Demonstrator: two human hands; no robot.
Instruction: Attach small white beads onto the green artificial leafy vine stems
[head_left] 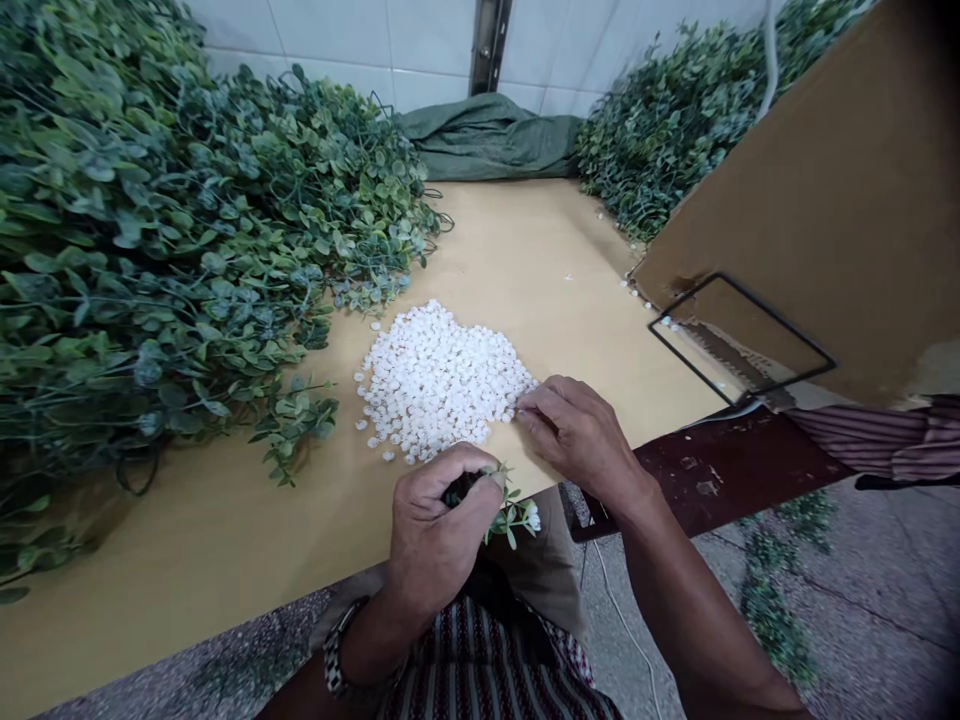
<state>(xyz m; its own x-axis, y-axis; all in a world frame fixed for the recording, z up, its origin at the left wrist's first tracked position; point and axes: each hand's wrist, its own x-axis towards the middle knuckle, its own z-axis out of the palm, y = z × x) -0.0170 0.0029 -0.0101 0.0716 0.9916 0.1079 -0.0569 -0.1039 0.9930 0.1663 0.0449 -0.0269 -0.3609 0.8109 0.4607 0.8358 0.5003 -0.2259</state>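
Observation:
My left hand (446, 530) is closed around a green leafy sprig (510, 515) near the table's front edge. A small white piece (532, 517) shows among the leaves at the sprig's right end. My right hand (574, 435) has its thumb and fingers pinched together at the right edge of a pile of small white pieces (442, 380). What lies between those fingertips is too small to make out. The pile rests on the tan tabletop (510, 240), just beyond both hands.
Leafy green stems (187, 230) are heaped along the left, with more greenery (667, 130) at the back right. A cardboard sheet (832, 200) leans on the right behind a black wire frame (780, 320). Green cloth (491, 140) lies against the tiled wall.

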